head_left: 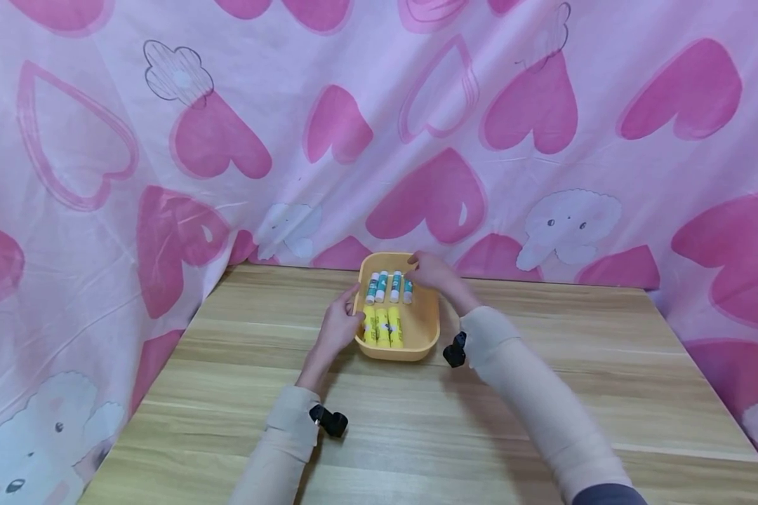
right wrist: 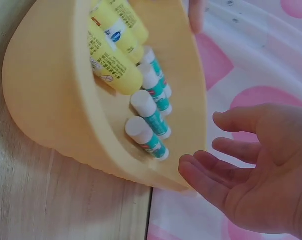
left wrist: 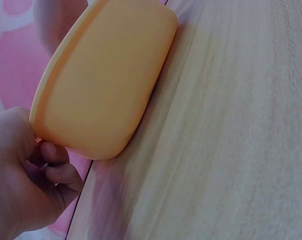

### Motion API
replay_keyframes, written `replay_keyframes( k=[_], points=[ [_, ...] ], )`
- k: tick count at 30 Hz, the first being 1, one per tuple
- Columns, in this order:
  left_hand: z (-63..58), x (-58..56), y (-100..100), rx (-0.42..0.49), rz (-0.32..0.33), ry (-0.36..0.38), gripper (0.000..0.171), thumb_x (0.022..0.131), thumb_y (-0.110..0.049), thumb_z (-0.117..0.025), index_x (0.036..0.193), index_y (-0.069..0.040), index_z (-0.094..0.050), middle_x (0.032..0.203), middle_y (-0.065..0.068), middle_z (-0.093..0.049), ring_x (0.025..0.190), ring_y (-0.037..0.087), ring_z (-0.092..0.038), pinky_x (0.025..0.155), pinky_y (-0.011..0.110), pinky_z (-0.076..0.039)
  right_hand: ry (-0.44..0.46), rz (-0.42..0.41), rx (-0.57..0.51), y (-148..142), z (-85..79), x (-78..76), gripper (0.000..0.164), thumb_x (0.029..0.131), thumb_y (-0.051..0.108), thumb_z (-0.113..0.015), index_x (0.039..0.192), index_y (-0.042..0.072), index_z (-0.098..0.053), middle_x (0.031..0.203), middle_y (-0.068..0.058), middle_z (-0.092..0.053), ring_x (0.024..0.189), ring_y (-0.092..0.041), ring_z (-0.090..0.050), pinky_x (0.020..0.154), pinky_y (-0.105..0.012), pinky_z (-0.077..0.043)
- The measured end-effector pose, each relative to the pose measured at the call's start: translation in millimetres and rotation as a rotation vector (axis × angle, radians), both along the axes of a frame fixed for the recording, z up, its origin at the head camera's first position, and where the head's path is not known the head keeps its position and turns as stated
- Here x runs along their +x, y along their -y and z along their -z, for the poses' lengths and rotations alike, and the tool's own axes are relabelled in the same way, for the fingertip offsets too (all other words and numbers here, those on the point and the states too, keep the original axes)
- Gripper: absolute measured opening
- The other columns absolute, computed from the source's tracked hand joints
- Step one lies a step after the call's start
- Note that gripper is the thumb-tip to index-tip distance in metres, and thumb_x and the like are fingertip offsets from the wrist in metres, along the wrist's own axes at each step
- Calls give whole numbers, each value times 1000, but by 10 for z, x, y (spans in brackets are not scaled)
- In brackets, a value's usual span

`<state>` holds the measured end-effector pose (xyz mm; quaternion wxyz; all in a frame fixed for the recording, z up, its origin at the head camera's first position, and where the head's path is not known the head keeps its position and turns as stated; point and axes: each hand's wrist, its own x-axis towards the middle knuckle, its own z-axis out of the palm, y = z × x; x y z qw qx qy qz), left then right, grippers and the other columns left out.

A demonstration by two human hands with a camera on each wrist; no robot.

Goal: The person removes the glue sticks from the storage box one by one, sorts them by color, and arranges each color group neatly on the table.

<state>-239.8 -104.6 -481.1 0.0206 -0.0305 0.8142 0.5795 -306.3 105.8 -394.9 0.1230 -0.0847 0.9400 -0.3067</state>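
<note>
A pale orange plastic basket sits on the table in the head view. Side by side in its near left part lie three yellow glue sticks. Several green-and-white glue sticks form a row behind them. My left hand grips the left rim; the left wrist view shows its thumb and curled fingers at the basket's edge. At the far right corner is my right hand, over the end of the row. In the right wrist view its fingers are spread, relaxed and hold nothing.
The wooden table runs up to a pink cloth with hearts, which hangs right behind the basket. A small black camera is strapped to each wrist, over beige sleeves.
</note>
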Motion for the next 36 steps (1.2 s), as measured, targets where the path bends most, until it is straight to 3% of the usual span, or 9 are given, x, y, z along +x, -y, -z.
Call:
replay_keyframes(
  k=[3, 7, 10, 14, 16, 21, 24, 30, 36],
  points=[
    [-5, 4, 1, -2, 0, -7, 71, 86, 3, -58, 152, -17, -40, 73, 2, -51, 60, 11, -48, 47, 17, -43, 26, -1, 31, 49, 23, -34, 51, 97, 24, -58, 141, 0, -48, 138, -19, -56, 122, -34, -57, 102, -45, -51],
    [0, 4, 6, 3, 5, -7, 71, 86, 3, -58, 152, -17, -41, 74, 4, -53, 61, 12, -50, 49, 18, -45, 72, -4, 49, 100, 52, -55, 54, 96, 24, -58, 143, 0, -46, 132, -17, -57, 106, -28, -59, 96, -44, -54],
    [6, 3, 9, 10, 6, -4, 71, 87, 3, -58, 152, -17, -40, 81, 8, -60, 65, 13, -56, 51, 20, -48, 97, -31, 59, 137, 87, -80, 57, 94, 23, -60, 143, -2, -44, 108, -14, -61, 80, -19, -57, 84, -40, -57],
    [-2, 11, -1, 13, 10, -13, 71, 87, 4, -58, 152, -16, -40, 81, 10, -61, 66, 14, -57, 52, 20, -50, 131, -48, 73, 183, 121, -124, 60, 92, 20, -61, 144, -4, -42, 85, -7, -54, 57, -12, -44, 66, -35, -51],
    [-9, 18, -4, 18, 12, -15, 71, 87, 4, -58, 152, -16, -40, 80, 9, -61, 65, 14, -57, 51, 20, -49, 146, -48, 73, 202, 132, -130, 59, 92, 20, -62, 143, -4, -43, 89, -8, -56, 59, -12, -46, 66, -34, -53],
    [-22, 25, -4, 16, 13, -15, 71, 87, 4, -57, 153, -16, -39, 75, 5, -56, 61, 12, -52, 48, 18, -45, 161, -49, 55, 245, 170, -105, 56, 93, 19, -62, 141, -3, -45, 118, -15, -59, 90, -22, -59, 89, -41, -57],
    [-27, 31, -2, 18, 10, -9, 72, 87, 4, -57, 153, -17, -40, 77, 7, -57, 60, 12, -52, 48, 18, -46, 170, -58, 45, 265, 207, -102, 62, 91, 14, -64, 145, -4, -41, 128, -17, -57, 100, -27, -62, 90, -41, -57],
    [-28, 34, -7, 22, 12, 8, 72, 87, 4, -57, 153, -19, -39, 92, 14, -65, 63, 13, -55, 50, 19, -49, 197, -66, 7, 273, 283, -123, 74, 82, -1, -69, 148, -5, -34, 130, -23, -55, 93, -30, -67, 84, -41, -60],
    [-18, 27, 4, 6, 11, 0, 73, 87, 4, -58, 153, -20, -40, 79, 8, -57, 59, 12, -51, 48, 18, -47, 234, -53, -12, 292, 333, -180, 76, 79, -4, -73, 145, -3, -35, 124, -22, -56, 85, -28, -68, 81, -39, -61]
  ],
)
